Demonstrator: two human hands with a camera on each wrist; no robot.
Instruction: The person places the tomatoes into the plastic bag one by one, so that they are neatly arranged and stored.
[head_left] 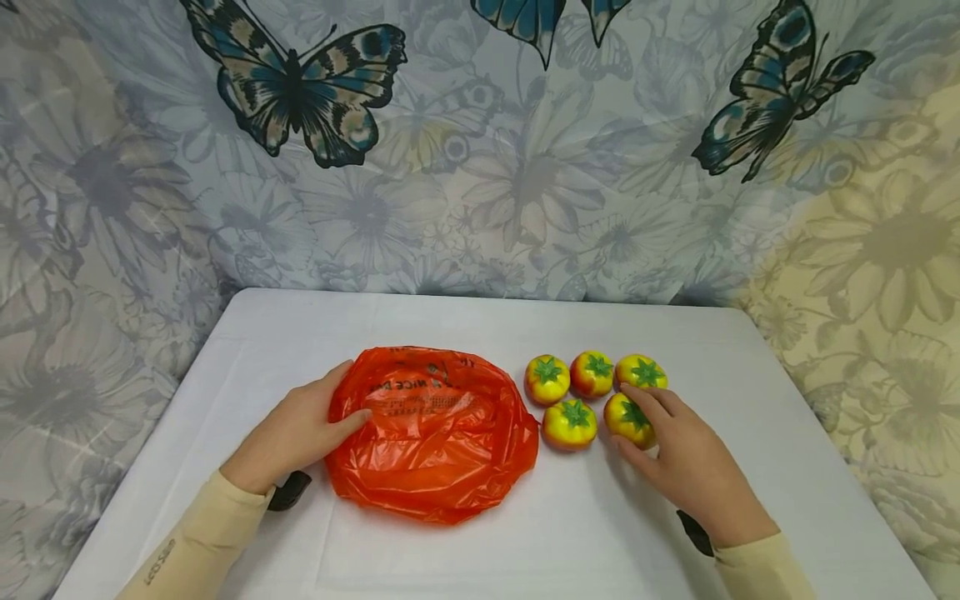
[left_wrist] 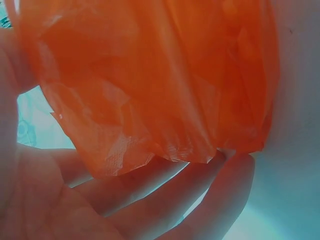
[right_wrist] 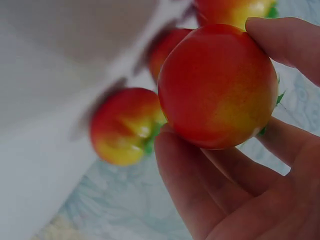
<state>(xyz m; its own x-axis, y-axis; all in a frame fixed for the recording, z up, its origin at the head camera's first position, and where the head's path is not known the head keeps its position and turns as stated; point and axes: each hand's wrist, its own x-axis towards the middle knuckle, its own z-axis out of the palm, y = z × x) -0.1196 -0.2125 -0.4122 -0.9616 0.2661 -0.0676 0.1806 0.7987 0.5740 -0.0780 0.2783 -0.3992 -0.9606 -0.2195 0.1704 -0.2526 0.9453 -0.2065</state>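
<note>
Now the right hand (head_left: 686, 458) pinches one tomato (head_left: 628, 419); the left hand (head_left: 300, 433) lies flat on the bag (head_left: 435, 433). A loose pinch could knock the neighbouring tomatoes (head_left: 573, 423) rolling.

- L hand (head_left: 300, 433) lay palm down, fingers (left_wrist: 220, 200) straight & together, tips touching the orange bag (head_left: 435, 433) edge; forearm in cream sleeve angled in from lower left.
- R hand (head_left: 678, 458) reached fwd, fingers & thumb (right_wrist: 185, 185) curled round a tomato (right_wrist: 217, 85); cream-sleeved forearm came from lower right.
</note>
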